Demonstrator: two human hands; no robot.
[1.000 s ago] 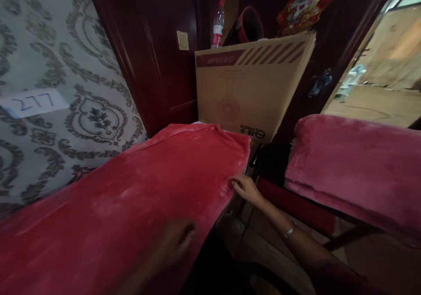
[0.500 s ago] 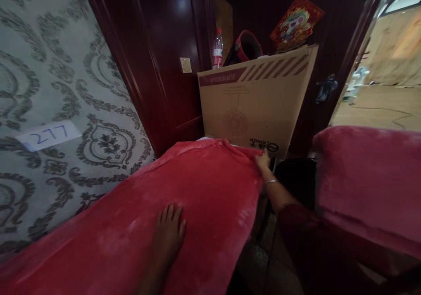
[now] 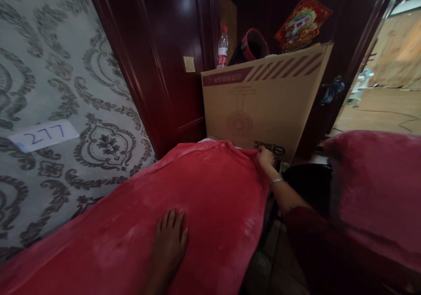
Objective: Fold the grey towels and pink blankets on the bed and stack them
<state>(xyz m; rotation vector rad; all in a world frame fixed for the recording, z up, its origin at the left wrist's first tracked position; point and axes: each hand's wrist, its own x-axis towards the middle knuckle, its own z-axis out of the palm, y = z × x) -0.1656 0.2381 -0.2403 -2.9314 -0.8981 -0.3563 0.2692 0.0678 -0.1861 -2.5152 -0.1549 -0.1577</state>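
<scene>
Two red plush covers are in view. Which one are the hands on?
The brighter red cover beside the patterned wall. The left hand lies flat on it; the right hand pinches its far corner. The pinker cover on the right is untouched.

A plush red blanket (image 3: 184,207) is pressed flat under the left hand (image 3: 169,240), fingers (image 3: 171,220) spread on its surface. Its far corner is pinched by the right hand (image 3: 265,157). Just beyond those fingertips, a tan printed cardboard box (image 3: 263,97) is stood upright. A clear plastic bottle with a red label (image 3: 222,47) is seen above the box.
</scene>
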